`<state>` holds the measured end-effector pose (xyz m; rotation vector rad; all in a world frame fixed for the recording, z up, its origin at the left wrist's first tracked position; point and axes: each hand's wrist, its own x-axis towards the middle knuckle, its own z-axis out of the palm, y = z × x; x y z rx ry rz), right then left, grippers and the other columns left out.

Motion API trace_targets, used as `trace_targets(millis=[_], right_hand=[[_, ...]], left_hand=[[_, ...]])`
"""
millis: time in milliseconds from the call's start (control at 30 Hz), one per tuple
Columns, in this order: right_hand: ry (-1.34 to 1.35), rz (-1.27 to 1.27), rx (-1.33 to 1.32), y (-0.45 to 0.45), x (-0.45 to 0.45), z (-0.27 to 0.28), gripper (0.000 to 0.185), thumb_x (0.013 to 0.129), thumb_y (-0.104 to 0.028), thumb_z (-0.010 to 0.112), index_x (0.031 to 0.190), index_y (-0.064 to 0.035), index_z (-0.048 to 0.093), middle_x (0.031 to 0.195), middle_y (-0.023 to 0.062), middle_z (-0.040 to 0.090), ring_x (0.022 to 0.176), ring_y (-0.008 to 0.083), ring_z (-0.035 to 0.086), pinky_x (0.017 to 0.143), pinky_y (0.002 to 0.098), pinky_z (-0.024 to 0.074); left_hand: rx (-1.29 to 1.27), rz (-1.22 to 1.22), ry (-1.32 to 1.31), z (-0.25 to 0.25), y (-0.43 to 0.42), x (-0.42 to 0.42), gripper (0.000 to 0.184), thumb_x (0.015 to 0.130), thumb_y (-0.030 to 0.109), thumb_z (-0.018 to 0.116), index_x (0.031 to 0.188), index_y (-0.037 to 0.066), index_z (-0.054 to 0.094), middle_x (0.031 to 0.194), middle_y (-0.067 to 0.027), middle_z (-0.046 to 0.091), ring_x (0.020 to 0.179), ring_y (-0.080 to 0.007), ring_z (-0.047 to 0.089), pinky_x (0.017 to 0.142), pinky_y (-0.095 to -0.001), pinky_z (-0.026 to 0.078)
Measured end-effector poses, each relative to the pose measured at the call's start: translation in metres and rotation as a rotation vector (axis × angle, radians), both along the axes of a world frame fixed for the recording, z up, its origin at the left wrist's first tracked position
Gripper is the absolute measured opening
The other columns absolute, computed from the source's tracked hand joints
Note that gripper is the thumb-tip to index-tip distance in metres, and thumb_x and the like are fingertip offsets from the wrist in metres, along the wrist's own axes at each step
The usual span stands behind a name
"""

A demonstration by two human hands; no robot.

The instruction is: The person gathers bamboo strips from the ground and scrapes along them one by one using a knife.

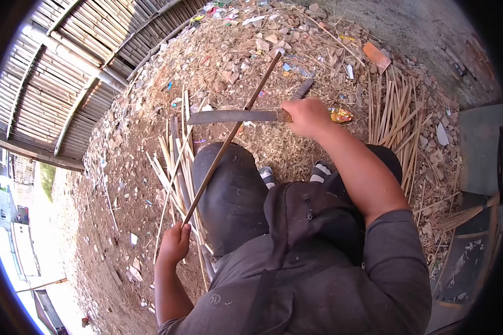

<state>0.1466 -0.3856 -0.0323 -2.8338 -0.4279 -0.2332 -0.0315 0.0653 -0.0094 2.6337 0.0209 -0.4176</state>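
Note:
My left hand [174, 243] is closed around the lower end of a long brown stick [230, 140], which slants up and away past my left knee. In my right hand [311, 117] is the handle of a machete [218, 116]. Its curved blade points left and crosses the stick above the knee, seemingly touching it. A small nub shows on the stick just beyond the blade. Past my right hand, a dark ribbed piece [303, 88] lies on the ground; its kind is unclear.
Split bamboo strips [394, 111] lie in a pile on the right, with more strips [173, 162] beside my left leg. A brick [376, 57] and a yellow wrapper [341, 115] sit on littered ground. A bamboo fence [56, 84] stands left, a grey wall [408, 25] right.

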Motion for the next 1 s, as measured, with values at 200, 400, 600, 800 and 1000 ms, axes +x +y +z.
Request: trace_targets(millis=[200,400,600,800,1000], right_hand=[[-0.116,0.142,-0.043,0.003,0.009,-0.016,0.023,0.073,-0.019,0.074,0.092,-0.0124,0.063,0.078,0.0098,0.067,0.08,0.0358,0.068,0.069,0.0516,0.0513],[0.116,-0.125,0.035,-0.006,0.012,-0.012,0.019,0.076,-0.019,0.07,0.093,-0.0106,0.064,0.086,0.0157,0.069,0.087,0.0374,0.069,0.074,0.052,0.0541],[0.292,0.127,0.373,-0.009,0.001,-0.02,0.017,0.075,-0.019,0.07,0.089,-0.011,0.065,0.083,0.0147,0.069,0.083,0.0386,0.069,0.073,0.0523,0.053],[-0.034,0.203,-0.009,0.011,-0.007,0.006,0.019,0.076,-0.022,0.072,0.091,-0.0127,0.065,0.08,0.0136,0.069,0.081,0.0391,0.068,0.07,0.0518,0.0522],[0.174,-0.211,0.091,0.004,0.013,-0.003,0.018,0.079,-0.02,0.068,0.094,-0.0115,0.065,0.085,0.0149,0.07,0.085,0.037,0.069,0.074,0.0516,0.0539]], left_hand=[[0.038,-0.062,-0.053,0.002,0.002,0.001,0.037,0.104,0.031,0.052,0.085,0.0,0.056,0.068,-0.0239,0.058,0.067,-0.0461,0.058,0.062,-0.0512,0.044],[0.072,-0.059,-0.023,0.018,0.005,0.005,0.036,0.103,0.03,0.053,0.085,-0.001,0.056,0.067,-0.0234,0.058,0.066,-0.0454,0.059,0.061,-0.0505,0.044],[0.022,-0.061,0.038,0.011,0.0,0.005,0.036,0.104,0.029,0.053,0.085,-0.002,0.056,0.063,-0.0195,0.056,0.058,-0.035,0.055,0.059,-0.0458,0.043],[-0.009,-0.034,0.005,0.004,-0.003,0.004,0.036,0.104,0.029,0.052,0.085,-0.001,0.056,0.065,-0.0212,0.057,0.062,-0.0396,0.058,0.06,-0.0479,0.044],[0.097,-0.065,-0.002,0.019,-0.013,0.018,0.039,0.103,0.032,0.053,0.084,-0.002,0.054,0.07,-0.0241,0.06,0.068,-0.0447,0.059,0.064,-0.0517,0.045]])
